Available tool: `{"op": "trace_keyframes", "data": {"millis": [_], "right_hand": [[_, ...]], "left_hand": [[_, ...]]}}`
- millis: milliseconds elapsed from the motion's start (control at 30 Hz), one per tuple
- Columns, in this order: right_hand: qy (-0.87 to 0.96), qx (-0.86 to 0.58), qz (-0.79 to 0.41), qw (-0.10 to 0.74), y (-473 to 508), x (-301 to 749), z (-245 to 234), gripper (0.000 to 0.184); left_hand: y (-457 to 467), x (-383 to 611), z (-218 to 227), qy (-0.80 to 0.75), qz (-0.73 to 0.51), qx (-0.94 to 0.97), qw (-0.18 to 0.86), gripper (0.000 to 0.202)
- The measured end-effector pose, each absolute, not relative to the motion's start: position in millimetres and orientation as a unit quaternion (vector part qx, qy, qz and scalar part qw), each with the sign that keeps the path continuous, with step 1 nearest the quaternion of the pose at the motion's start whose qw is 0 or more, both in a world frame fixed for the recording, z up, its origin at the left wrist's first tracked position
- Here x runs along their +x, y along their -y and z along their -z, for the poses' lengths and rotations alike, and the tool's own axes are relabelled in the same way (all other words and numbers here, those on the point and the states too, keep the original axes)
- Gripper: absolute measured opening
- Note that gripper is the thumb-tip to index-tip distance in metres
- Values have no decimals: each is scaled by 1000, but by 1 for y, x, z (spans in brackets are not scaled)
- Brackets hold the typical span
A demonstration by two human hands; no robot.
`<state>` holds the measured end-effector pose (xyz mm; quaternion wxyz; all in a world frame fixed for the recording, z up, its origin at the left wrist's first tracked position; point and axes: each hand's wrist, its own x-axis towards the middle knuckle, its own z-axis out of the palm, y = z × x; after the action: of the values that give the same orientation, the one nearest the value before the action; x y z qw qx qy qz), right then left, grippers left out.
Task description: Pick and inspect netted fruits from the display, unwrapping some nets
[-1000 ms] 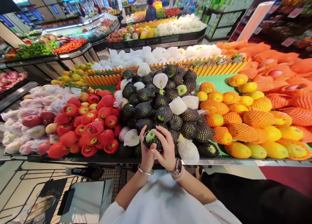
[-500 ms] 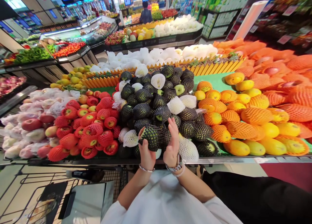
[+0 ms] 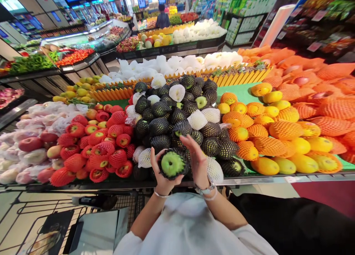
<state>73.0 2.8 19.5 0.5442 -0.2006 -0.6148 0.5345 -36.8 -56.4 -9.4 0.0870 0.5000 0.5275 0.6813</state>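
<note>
My left hand (image 3: 162, 175) cups a green apple (image 3: 171, 163) wrapped in black foam netting, its bare green end turned up toward me. My right hand (image 3: 198, 159) rests against the right side of that same apple, fingers curved around the netting. Both hands hover just above the front edge of a pile of black-netted green apples (image 3: 177, 114), with a few white-netted ones mixed in. A bracelet sits on my left wrist and a watch on my right.
Red apples in red netting (image 3: 102, 144) lie to the left, orange-netted yellow mangoes (image 3: 277, 140) to the right. A shopping cart (image 3: 69, 225) stands at lower left. The display's metal front rim (image 3: 263, 180) runs across. A person stands at a far stall (image 3: 162, 18).
The apple was turned in my hands and lifted slightly toward me; its netted side faced up before, and its bare green end shows now. My right hand shifted along its side.
</note>
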Motion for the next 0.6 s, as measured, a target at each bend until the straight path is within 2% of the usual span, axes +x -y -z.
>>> {"op": "trace_keyframes", "data": {"millis": [67,200,367,433,500,600], "right_hand": [[592,-198,-550,555,-4,77,-19,61],[622,-160,-562,521,0,83,-17,41],[615,-170,-560,528,-3,83,-20,35],[632,-169,-573,495,-8,84,-22,43],[617,-167,-607,472,-15,86,-22,63],[541,-160,-651,508,-24,88,-20,78]], "left_hand": [[55,-35,6,-480,-663,568,86,114],[53,-33,5,-444,-604,648,132,125],[48,-38,8,-427,-587,671,151,129],[46,-40,9,-433,-599,656,153,126],[44,-42,8,-413,-618,655,139,127],[40,-49,5,-405,-644,628,163,122]]}}
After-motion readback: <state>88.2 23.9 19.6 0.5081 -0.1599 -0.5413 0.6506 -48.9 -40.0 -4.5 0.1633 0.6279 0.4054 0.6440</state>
